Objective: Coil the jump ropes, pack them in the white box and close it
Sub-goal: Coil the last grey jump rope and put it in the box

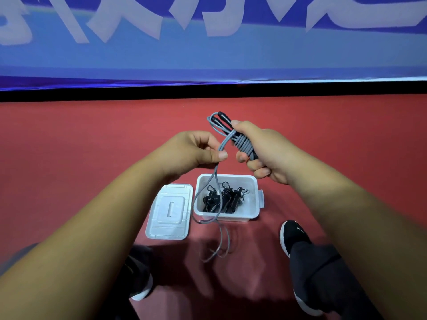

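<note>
Jump ropes [221, 199] in black coils lie low on the red floor [92, 146] inside the white box [253, 181], left open with its lid [169, 211] flat just beside it, likely so the next bundle drops straight in. Hands work close together above it: right hand [268, 153] clamps the handles [219, 120], grey rope [242, 144] wound tightly round them; left hand [191, 151] pinches the loose strand to feed it, slack trailing to the floor

Right hand [263, 151] grips the half-coiled grey rope [242, 143]; left hand [196, 151] pinches its strand above the open white box [253, 181].
</note>
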A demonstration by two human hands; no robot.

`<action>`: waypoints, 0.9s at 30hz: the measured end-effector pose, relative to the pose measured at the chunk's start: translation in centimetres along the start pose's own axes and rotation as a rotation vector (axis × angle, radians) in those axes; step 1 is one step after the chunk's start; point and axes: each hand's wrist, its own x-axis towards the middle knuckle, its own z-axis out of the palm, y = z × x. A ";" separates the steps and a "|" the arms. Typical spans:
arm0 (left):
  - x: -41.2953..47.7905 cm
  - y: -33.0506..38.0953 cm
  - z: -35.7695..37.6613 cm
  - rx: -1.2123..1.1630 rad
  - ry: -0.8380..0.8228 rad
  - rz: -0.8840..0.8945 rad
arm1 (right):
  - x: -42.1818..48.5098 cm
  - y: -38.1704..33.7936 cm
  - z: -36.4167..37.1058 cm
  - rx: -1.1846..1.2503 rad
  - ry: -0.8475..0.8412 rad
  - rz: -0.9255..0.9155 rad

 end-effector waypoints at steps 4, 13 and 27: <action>-0.2 0.2 0.1 -0.049 0.005 -0.013 | 0.0 -0.3 0.0 0.080 -0.043 0.038; 0.3 0.9 -0.6 0.171 0.064 0.058 | -0.7 -0.9 -0.1 0.229 -0.224 0.104; -0.7 1.3 -2.4 0.657 -0.087 0.313 | -1.8 -0.3 -0.8 -0.049 -0.773 0.276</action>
